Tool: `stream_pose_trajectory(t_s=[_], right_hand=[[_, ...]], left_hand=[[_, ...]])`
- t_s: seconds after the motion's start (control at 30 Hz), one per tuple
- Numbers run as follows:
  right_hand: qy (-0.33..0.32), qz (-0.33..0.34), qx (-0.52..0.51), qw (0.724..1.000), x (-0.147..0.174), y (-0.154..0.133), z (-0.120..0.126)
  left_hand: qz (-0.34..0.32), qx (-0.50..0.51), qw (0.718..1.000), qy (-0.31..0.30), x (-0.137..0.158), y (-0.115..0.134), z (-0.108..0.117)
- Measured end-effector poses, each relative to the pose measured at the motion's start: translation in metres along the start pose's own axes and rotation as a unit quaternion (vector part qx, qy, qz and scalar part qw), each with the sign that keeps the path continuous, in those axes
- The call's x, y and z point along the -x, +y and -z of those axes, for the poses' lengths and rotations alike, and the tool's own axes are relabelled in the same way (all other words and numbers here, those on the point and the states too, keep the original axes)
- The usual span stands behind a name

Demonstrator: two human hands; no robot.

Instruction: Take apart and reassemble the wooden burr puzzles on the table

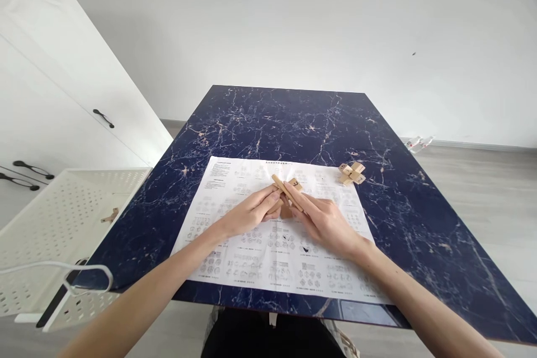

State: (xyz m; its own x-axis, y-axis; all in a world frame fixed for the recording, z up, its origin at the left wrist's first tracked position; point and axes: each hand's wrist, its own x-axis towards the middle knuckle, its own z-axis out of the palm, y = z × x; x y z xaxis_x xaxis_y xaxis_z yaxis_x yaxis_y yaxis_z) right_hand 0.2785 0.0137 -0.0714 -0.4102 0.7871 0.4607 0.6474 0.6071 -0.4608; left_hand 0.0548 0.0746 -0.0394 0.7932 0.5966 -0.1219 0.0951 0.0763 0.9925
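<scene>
Both of my hands meet above a printed sheet (255, 260) covered in rows of small puzzle diagrams. My left hand (254, 210) is closed on light wooden burr puzzle pieces (286, 211), partly hidden by the fingers. In my right hand (329, 221) the fingers press along a slim wooden puzzle stick (278, 181), which slants across the other pieces. A block end with a dark printed mark (296, 184) shows just beyond the right fingertips. Off to the right, a cross-shaped wooden burr puzzle (351, 173) rests at the sheet's upper right corner.
The dark blue marble-patterned table (285, 123) reaches toward a pale wall. At the left stand a white cabinet (62, 78) and a white perforated basket (54, 218), with a white cable (90, 267) near the table's corner. Clear plastic items (419, 143) lie on the floor at right.
</scene>
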Motion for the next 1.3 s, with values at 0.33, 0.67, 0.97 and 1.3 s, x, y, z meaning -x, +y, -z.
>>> stream_pose_trajectory(t_s=[0.33, 0.67, 0.97, 1.3], right_hand=[[0.054, -0.091, -0.014, 0.994, 0.0, 0.004, -0.001], [0.066, -0.093, -0.065, 0.991, 0.001, 0.001, -0.004], [0.035, -0.039, -0.013, 0.999, 0.001, -0.007, -0.008], [0.026, -0.018, -0.012, 0.999, 0.0, -0.006, -0.004]], left_hand=[[0.001, -0.004, 1.0, -0.01, -0.002, 0.002, 0.002], [-0.005, -0.012, 1.0, -0.007, -0.001, 0.001, 0.001], [-0.028, -0.008, 1.0, 0.012, -0.004, 0.001, -0.003], [-0.03, -0.028, 0.999, 0.004, -0.005, -0.003, -0.002]])
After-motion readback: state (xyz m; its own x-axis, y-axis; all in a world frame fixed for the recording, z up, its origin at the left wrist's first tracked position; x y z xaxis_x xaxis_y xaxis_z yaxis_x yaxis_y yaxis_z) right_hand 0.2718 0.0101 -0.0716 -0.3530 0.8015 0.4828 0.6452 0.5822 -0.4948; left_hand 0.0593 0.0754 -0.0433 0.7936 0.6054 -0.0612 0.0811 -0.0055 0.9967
